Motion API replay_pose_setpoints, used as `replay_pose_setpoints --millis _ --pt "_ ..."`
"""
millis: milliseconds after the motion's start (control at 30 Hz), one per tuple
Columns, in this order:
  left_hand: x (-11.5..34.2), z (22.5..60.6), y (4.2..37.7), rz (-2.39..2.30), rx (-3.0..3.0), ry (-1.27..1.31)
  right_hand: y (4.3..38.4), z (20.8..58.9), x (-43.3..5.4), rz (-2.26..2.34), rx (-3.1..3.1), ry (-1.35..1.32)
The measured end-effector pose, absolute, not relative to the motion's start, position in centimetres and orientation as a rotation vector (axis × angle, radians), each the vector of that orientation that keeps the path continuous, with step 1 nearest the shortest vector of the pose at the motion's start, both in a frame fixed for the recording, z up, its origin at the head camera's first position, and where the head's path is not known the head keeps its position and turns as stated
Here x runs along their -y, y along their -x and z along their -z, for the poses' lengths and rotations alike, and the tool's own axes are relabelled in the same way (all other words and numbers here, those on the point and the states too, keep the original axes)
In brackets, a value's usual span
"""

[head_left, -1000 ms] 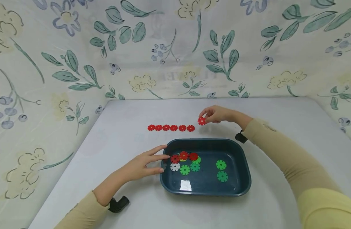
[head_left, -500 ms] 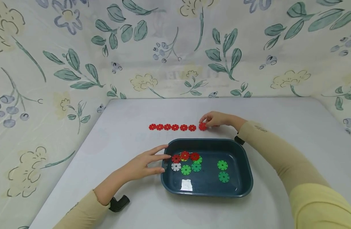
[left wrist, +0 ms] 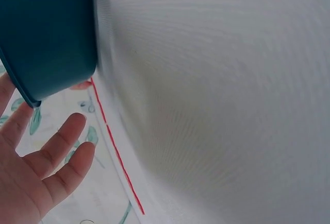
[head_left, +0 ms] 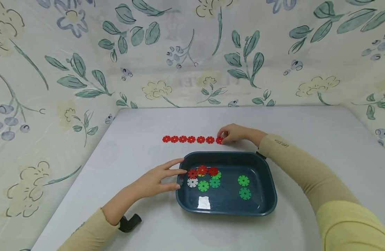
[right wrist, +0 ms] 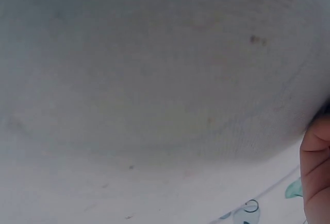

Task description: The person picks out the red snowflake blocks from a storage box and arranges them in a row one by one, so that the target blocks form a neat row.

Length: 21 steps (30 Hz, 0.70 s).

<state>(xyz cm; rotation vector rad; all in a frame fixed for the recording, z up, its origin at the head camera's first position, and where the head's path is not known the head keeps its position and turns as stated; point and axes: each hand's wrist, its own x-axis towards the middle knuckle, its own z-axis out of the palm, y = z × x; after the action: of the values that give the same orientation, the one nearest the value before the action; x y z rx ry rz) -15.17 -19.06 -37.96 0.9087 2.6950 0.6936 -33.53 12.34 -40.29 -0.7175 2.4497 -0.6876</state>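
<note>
The right hand [head_left: 235, 133] is pinching a red disc [head_left: 219, 141] at the right end of a row of six other red discs [head_left: 191, 139], which are lying on the white worktop [head_left: 142, 125] beyond the dark blue tray [head_left: 225, 206]. The left hand [head_left: 156, 179], fingers spread, is touching the tray's left rim. Inside, several coloured discs [head_left: 203, 186] are lying toward the left, two green discs [head_left: 244, 193] toward the right.

On my feed I see the right hand [head_left: 234, 133] lower than a second ago; the red disc [head_left: 219, 140] it pinches is now closer in, just beside the row of red discs [head_left: 191, 139].
</note>
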Motion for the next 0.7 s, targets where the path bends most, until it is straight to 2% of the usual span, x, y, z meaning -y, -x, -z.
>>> replay_pose_setpoints --millis 433,700 --pt "19.0 38.0 15.1 -0.692 -2.686 -0.901 33.7 40.6 -12.1 0.680 -2.469 0.710" --pt "19.0 38.0 15.2 -0.691 -2.697 -0.922 33.9 39.5 -12.5 0.654 -2.409 0.671"
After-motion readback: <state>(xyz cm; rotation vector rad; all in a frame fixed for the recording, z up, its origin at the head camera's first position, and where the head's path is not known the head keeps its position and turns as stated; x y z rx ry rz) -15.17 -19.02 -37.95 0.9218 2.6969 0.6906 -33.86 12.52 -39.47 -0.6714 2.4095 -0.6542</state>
